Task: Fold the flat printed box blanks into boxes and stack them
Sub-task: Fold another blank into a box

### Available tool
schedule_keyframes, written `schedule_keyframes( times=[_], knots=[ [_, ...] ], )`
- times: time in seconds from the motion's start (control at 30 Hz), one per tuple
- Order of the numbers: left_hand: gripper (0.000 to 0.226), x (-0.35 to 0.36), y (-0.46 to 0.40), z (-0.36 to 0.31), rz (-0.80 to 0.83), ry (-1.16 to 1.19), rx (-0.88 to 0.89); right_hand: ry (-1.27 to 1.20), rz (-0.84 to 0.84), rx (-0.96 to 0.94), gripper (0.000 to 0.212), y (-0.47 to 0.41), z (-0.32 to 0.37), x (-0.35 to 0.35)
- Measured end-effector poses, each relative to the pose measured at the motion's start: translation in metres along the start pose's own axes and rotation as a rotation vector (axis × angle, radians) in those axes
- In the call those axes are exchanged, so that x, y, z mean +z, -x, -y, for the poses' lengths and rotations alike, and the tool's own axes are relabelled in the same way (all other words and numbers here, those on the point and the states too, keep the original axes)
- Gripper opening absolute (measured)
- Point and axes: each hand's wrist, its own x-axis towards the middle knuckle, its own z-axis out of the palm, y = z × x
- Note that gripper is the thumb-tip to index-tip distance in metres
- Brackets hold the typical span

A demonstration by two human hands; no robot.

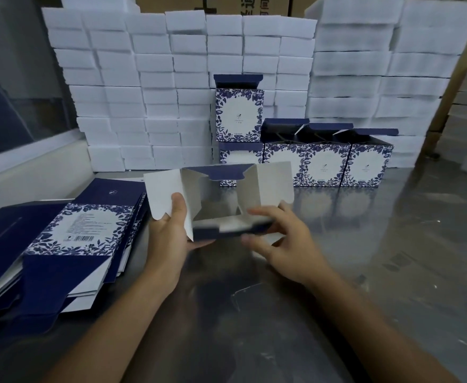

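Observation:
I hold a half-formed box [221,194] above the table, its open end toward me, white inside, navy flaps spread. My left hand [168,233] grips its left wall, thumb inside. My right hand [279,239] rests its fingers on the near navy flap, which is blurred. A pile of flat navy and floral box blanks [61,244] lies at the left. Folded floral boxes [326,164] stand in a row behind, lids open, with one box [239,114] stacked on another [240,158].
A wall of white foam blocks [171,78] rises behind the boxes, with more foam stacks [392,64] at the right. The shiny metal table [392,258] stretches right and toward me. Brown cartons [215,4] show at the top.

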Motion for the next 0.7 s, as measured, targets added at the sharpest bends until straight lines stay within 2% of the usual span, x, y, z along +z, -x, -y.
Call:
schedule_keyframes(
  times=[0.07, 0.2, 0.27, 0.37, 0.43, 0.57, 0.63, 0.7],
  knots=[
    [0.019, 0.003, 0.004, 0.0, 0.038, -0.015, 0.011, -0.044, -0.097, 0.046, 0.017, 0.0, 0.002, 0.002],
    [0.022, 0.007, 0.011, 0.004, 0.041, -0.075, 0.024, 0.067, -0.25, 0.082, 0.008, 0.0, 0.005, 0.004],
    [0.025, 0.006, 0.013, 0.006, 0.013, -0.205, 0.083, 0.1, -0.296, 0.102, 0.015, 0.0, 0.009, 0.004],
    [0.03, 0.001, 0.012, 0.008, -0.012, -0.553, 0.333, 0.139, -0.354, 0.123, 0.021, 0.0, 0.014, 0.002],
    [0.036, -0.001, 0.014, 0.007, 0.006, -0.682, 0.423, 0.145, -0.37, 0.129, 0.019, 0.0, 0.015, -0.001],
    [0.055, -0.002, 0.015, 0.007, 0.088, -0.667, 0.427, 0.186, -0.41, 0.12, 0.02, 0.0, 0.014, -0.001],
    [0.046, -0.001, 0.016, 0.008, 0.082, -0.643, 0.413, 0.159, -0.441, 0.096, 0.025, 0.0, 0.014, 0.0],
    [0.036, 0.002, 0.019, 0.009, 0.089, -0.56, 0.317, 0.073, -0.46, 0.08, 0.035, 0.0, 0.014, 0.003]
  ],
)
